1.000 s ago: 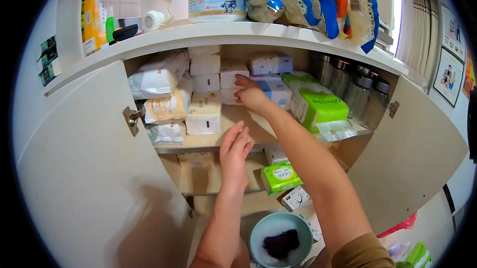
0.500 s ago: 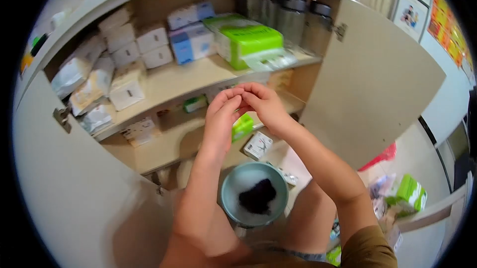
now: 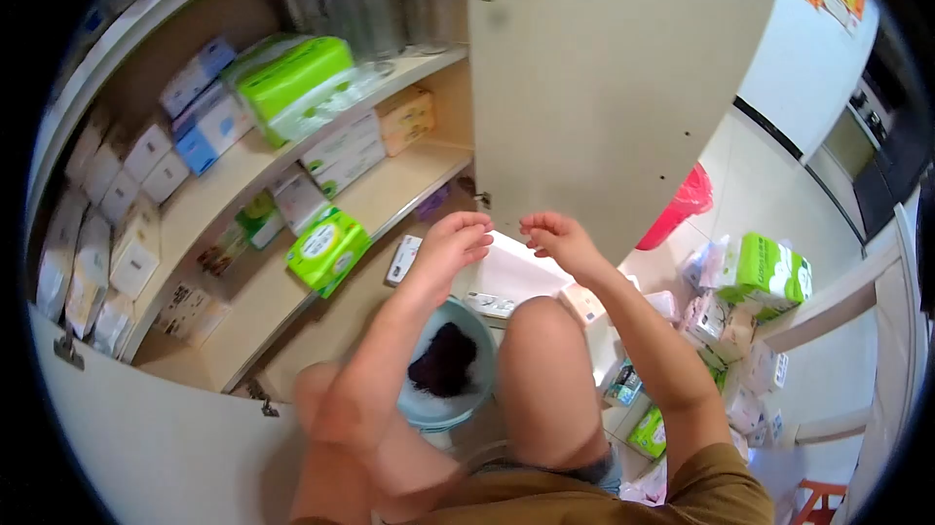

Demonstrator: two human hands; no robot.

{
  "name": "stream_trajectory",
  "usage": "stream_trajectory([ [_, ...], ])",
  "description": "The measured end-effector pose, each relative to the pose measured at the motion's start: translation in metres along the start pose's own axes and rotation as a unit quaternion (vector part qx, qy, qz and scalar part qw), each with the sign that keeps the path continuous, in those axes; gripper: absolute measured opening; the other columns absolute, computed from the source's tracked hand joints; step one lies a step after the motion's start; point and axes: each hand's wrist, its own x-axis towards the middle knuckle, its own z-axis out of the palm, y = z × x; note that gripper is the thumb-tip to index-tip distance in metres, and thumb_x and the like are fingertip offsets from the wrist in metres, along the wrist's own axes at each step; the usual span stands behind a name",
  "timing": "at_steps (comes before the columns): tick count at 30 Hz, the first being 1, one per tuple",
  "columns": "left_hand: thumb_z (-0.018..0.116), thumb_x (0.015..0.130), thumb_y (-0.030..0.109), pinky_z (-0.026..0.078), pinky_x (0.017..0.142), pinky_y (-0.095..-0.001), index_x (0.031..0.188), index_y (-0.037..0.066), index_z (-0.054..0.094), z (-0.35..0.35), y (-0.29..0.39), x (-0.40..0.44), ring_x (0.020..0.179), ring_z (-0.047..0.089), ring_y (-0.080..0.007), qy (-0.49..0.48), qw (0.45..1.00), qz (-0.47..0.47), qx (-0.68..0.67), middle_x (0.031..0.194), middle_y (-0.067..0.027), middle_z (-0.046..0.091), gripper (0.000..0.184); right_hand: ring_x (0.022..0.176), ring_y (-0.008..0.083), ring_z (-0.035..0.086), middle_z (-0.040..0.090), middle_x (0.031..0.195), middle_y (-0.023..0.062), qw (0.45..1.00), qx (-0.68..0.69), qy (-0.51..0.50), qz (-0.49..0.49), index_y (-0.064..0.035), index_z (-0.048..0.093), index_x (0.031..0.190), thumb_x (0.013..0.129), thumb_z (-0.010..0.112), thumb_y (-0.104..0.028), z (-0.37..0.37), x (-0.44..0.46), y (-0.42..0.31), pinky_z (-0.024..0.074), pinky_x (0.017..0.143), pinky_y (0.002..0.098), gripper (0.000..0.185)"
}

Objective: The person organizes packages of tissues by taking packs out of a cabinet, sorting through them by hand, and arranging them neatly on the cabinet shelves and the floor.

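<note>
I can read no word or number for certain. On the left, lettering crosses the large green pack, too blurred for me to spell out; the smaller green pack, nearer me, bears a pale oval with print I cannot read. Marks on the small white box to its right are equally illegible to me.

This is looking like a home, exact rm. unclear; an open cupboard is holding tissue pkts & glass bottles w/ dark lids; a blue-green tub w/ suds & a dark item is standing by bare knees; more pkts, incl. a green one, are lying on tiled flr. nr. a white chair.
</note>
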Motion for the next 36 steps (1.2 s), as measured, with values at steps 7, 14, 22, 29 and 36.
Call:
stream_trajectory([
  [7,0.046,0.08,0.013,0.041,0.078,-0.0274,0.097,0.002,0.048,0.035,-0.017,0.015,0.086,0.049,-0.0149,-0.051,0.997,-0.063,0.014,0.094,-0.0067,0.051,0.02,0.077,0.0133,0.052,0.056,0.086,0.0054,0.98,0.031,0.147,0.131,-0.0023,0.052,0.098,0.078,0.047,-0.012,-0.071,-0.06,0.11,0.0428,0.064,0.0254,0.022],
  [14,0.045,0.08,0.012,0.041,0.079,-0.0263,0.098,0.002,0.048,0.093,-0.047,0.021,0.089,0.049,-0.0143,-0.122,0.981,-0.144,0.049,0.096,-0.0074,0.051,0.021,0.066,0.0117,0.051,0.055,0.08,0.0031,0.912,0.09,0.318,0.244,-0.0044,0.053,0.095,0.075,0.047,-0.009,-0.103,-0.145,0.216,0.0421,0.056,0.0247,0.021],
  [22,0.044,0.08,0.011,0.041,0.076,-0.0265,0.098,0.0,0.046,0.186,-0.079,0.036,0.086,0.048,-0.0136,-0.178,0.966,-0.187,-0.027,0.094,-0.0069,0.049,0.021,0.058,0.0092,0.048,0.054,0.079,0.0022,0.877,0.119,0.362,0.293,-0.0044,0.053,0.091,0.075,0.046,-0.004,-0.085,-0.199,0.27,0.0407,0.048,0.0211,0.018],
  [29,0.043,0.078,0.006,0.041,0.071,-0.0244,0.099,0.0,0.046,0.214,-0.131,0.051,0.081,0.048,-0.013,-0.171,0.943,-0.284,0.029,0.092,-0.0078,0.049,0.023,0.055,0.0117,0.051,0.057,0.076,0.0064,0.845,0.038,0.487,0.218,-0.0021,0.054,0.088,0.074,0.042,-0.002,-0.091,-0.207,0.294,0.043,0.049,0.024,0.019],
  [36,0.041,0.074,0.002,0.04,0.068,-0.0268,0.103,0.002,0.046,0.208,-0.138,0.081,0.078,0.048,-0.0127,-0.055,0.963,-0.243,0.1,0.095,-0.0067,0.05,0.029,0.068,0.017,0.053,0.055,0.08,0.0085,0.88,-0.088,0.438,0.161,-0.002,0.053,0.089,0.07,0.051,-0.005,-0.091,-0.16,0.306,0.0445,0.061,0.0292,0.02],
])
